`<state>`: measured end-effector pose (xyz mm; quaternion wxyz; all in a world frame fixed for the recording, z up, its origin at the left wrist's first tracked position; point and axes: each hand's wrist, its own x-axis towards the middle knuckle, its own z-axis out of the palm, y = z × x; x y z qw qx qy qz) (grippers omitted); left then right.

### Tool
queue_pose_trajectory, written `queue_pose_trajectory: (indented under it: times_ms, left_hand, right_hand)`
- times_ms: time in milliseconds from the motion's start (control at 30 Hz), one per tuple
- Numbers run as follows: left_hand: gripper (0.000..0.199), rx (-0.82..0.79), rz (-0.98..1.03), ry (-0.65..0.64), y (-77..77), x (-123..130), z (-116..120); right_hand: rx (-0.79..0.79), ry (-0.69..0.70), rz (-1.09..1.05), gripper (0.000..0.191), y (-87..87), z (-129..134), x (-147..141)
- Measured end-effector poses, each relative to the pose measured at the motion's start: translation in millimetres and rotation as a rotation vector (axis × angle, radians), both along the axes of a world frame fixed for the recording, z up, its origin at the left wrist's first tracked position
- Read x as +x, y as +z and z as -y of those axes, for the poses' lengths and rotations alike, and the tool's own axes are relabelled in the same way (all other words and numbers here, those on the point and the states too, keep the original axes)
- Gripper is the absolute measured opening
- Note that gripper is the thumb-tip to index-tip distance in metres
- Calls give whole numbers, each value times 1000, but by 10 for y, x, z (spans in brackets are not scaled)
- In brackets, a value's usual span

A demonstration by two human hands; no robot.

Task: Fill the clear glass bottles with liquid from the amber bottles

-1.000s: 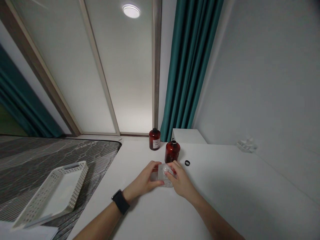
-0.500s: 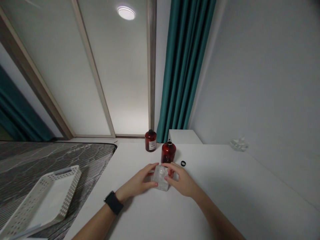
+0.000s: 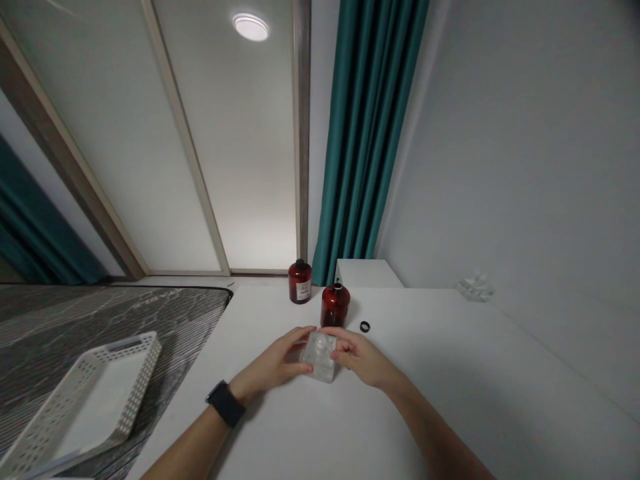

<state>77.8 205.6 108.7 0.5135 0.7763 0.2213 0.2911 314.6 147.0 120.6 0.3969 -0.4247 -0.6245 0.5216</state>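
Observation:
A clear, roughly square block point(image 3: 320, 357) with rounded shapes showing in it lies on the white table point(image 3: 340, 433); I cannot tell its exact kind. My left hand point(image 3: 283, 360) grips its left side, fingers at the far corner and thumb at the near edge. On the right, my right hand point(image 3: 363, 357) has its index finger stretched along the far edge, with the thumb and other fingers curled against the right side. Just beyond the block stands an open dark red bottle point(image 3: 335, 307). A black ring point(image 3: 365, 327) lies right of that bottle.
Farther back is a second red bottle point(image 3: 300, 287) with a black top and a white label. A clear, crinkled item point(image 3: 475, 287) sits by the wall. Lower left, a white perforated basket point(image 3: 100, 400) rests on a grey patterned surface. A white box point(image 3: 367, 273) stands behind the table.
My right thumb and fingers have drawn closer together at the block's right side. My left hand has hardly moved. The whole view has shifted slightly.

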Motion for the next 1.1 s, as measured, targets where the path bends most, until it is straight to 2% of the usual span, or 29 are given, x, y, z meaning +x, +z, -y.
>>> queue_pose_trajectory:
  times_ms: [200,367,433,500,567,667,933,1100]
  left_hand:
    - [65,26,-17,25,18,9,41]
    - [60,45,-53,93,34,58,73]
    - [60,61,-69,124,44,75,83]
    - [60,70,-82,136,54,78,88]
    - [60,74,-94,138,62,63,82]
    - [60,84,-114,157,70,7,51]
    - [59,67,-104,243,89,-206,-115]
    - [63,78,-80,306,32,-282,-234]
  right_hand:
    - [-5,-9,-71,47,-24,9,-50]
    - [69,-36,8,47,83,31,-4]
    - [122,-115,71,38,135,18,106]
    - [171,-251,140,29,167,-12,251]
    - [200,-344,182,29,164,-48,385]
    - [244,-423,243,27,105,-86,484]
    - [382,-543,415,17,-98,-155,504]
    - [484,-629,471,21,-243,-271,594]
